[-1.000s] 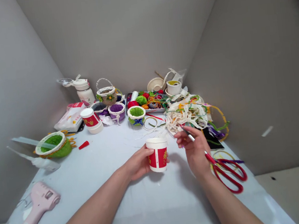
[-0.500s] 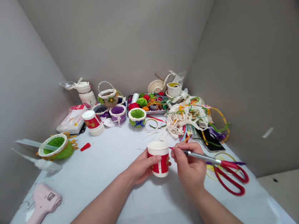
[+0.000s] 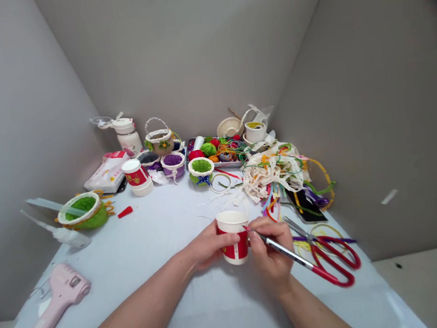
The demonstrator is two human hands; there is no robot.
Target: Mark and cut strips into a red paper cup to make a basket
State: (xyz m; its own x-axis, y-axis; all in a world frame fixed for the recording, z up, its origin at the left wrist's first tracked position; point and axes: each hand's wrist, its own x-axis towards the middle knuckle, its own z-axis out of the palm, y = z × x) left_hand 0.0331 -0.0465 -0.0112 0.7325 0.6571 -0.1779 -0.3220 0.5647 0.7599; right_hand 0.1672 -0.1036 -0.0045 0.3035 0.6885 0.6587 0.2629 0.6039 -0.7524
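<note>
A white paper cup (image 3: 231, 219) with a red printed band stands upright in my left hand (image 3: 208, 247), the thumb lying across its front and the fingers behind it. My right hand (image 3: 271, 250) is closed around a marker (image 3: 287, 253) with a silver barrel and red end. The marker's red tip is at the cup's right side, near the top of the red band; whether it touches cannot be made out. Red-handled scissors (image 3: 322, 247) lie on the table just beyond the marker's rear end.
At the left lie a pink glue gun (image 3: 65, 292), a green basket (image 3: 86, 213) and a red pen cap (image 3: 125, 212). Small baskets, another paper cup (image 3: 138, 177) and a tray (image 3: 218, 165) of yarn line the back. Lace scraps (image 3: 270, 174) and a phone (image 3: 308, 206) are at right.
My right hand has moved left and down, bringing the marker's tip from above the table to the cup's side. My left hand has kept its hold on the cup, which sits slightly lower in view.
</note>
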